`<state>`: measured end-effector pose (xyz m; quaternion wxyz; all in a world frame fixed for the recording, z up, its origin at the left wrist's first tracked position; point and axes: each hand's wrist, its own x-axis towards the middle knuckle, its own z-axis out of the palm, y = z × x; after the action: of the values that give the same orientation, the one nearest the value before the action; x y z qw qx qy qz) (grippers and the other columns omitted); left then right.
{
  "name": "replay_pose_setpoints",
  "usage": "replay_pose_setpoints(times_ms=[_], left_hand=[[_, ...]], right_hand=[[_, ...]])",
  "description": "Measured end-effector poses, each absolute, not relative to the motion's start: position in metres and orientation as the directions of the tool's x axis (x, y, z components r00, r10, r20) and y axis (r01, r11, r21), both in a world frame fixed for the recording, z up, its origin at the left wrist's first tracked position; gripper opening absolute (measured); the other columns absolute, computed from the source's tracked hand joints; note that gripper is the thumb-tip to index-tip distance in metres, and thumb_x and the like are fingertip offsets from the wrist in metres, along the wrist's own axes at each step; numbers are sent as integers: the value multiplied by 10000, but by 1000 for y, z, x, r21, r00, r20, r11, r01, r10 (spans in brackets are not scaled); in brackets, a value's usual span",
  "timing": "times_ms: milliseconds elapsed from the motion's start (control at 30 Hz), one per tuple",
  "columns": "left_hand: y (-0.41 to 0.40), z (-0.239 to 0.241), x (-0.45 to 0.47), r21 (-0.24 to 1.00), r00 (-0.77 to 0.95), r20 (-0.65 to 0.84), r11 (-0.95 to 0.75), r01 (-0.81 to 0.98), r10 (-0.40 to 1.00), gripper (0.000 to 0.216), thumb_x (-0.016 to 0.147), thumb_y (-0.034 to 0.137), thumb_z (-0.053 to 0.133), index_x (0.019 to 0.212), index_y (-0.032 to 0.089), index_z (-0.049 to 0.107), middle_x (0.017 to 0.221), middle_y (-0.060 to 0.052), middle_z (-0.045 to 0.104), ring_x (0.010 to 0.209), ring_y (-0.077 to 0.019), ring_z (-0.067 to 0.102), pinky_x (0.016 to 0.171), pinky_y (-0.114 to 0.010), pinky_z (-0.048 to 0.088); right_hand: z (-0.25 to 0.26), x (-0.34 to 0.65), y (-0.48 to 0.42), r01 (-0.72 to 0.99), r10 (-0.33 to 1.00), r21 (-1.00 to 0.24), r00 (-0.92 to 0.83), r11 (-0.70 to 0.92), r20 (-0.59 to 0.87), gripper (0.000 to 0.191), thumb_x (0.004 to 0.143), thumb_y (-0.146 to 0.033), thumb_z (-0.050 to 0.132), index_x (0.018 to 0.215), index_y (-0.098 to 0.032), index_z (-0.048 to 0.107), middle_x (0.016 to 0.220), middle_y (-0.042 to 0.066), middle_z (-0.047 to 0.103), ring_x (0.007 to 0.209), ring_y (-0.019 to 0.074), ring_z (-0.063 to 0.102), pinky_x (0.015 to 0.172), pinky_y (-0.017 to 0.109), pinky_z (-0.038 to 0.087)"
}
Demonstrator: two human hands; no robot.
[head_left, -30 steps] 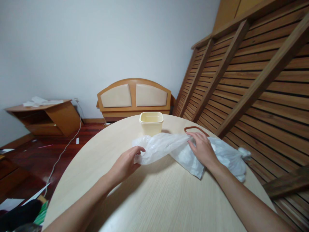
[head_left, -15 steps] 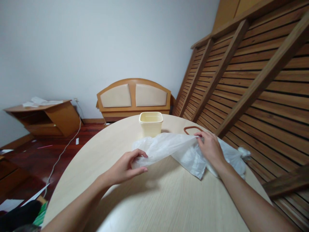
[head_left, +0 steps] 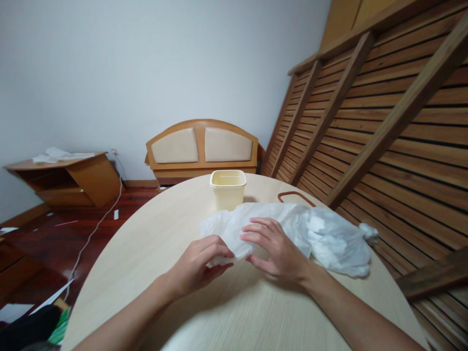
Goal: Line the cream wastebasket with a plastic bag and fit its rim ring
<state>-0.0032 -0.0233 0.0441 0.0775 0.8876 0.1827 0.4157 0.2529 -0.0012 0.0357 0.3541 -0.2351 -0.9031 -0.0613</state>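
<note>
And here we are at the round, pale wood-grain counter point(head_left: 171, 214), read as a clock face, twelve at the far edge! The thin white plastic bag point(head_left: 243, 217) lies crumpled just above centre, running toward two o'clock. The left hand point(head_left: 203, 261) is at its near edge: fingers and thumb curled, grip closed on the film. Over to the right hand point(head_left: 276, 248): grip open, fingers spread across the bag, thumb apart; whether those fingertips touch, I can't tell! Up at twelve o'clock, the pale yellow square bin point(head_left: 229, 199) stands upright, just beyond the bag. At one o'clock, a brown rounded frame point(head_left: 298, 193) lies flat, partly behind the plastic. And out toward three o'clock, a knotted white bag point(head_left: 340, 243) sits bunched, meeting the thin one, knot pointing outward!
</note>
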Motion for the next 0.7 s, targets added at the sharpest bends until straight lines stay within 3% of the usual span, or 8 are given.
replay_pose_setpoints(times_ms=[67,167,300,400,533,700], left_hand=[[-24,46,-4,270,617,692,-928,258,374,178,919,240,660,1069,205,571,849,-45,664,742,-149,629,647,-243,512],[-21,49,-12,297,640,646,-909,292,417,453,856,372,741,1223,219,524,1075,-109,673,988,-221,657,830,-336,559],[-6,38,-24,357,563,606,-824,440,562,776,808,435,774,1436,252,357,1445,-186,480,1343,-317,484,1089,-501,449],[9,17,-28,456,414,566,-688,564,713,725,864,394,703,1457,240,317,1498,-187,428,1395,-322,434,1124,-554,400],[21,-5,-24,653,227,452,-493,575,863,599,859,367,672,1376,197,423,1369,-164,576,1280,-302,551,1060,-537,449],[20,-2,-15,781,164,348,-382,495,923,239,893,319,583,1075,180,652,1129,-130,723,1050,-257,668,919,-422,528]], right_hand=[[33,249,-1,456,366,-60,-622,888,692,153,883,-172,617,1023,-230,636,1041,37,718,1193,268,567,992,447,418],[31,255,7,509,391,-90,-526,856,755,115,897,-116,582,920,-220,624,877,19,718,1072,248,627,924,411,446],[33,272,20,639,480,-188,-320,746,817,59,935,-219,606,882,-208,630,858,47,707,889,228,658,810,376,487],[33,283,27,691,541,-288,-177,663,822,132,956,-301,591,885,-202,642,830,52,696,789,215,647,737,351,496],[31,292,32,675,604,-410,-68,614,794,194,956,-372,584,907,-201,662,849,52,719,785,215,660,726,336,500],[30,293,34,637,679,-544,44,546,733,249,933,-433,595,931,-199,680,878,58,738,809,222,674,749,337,511]])
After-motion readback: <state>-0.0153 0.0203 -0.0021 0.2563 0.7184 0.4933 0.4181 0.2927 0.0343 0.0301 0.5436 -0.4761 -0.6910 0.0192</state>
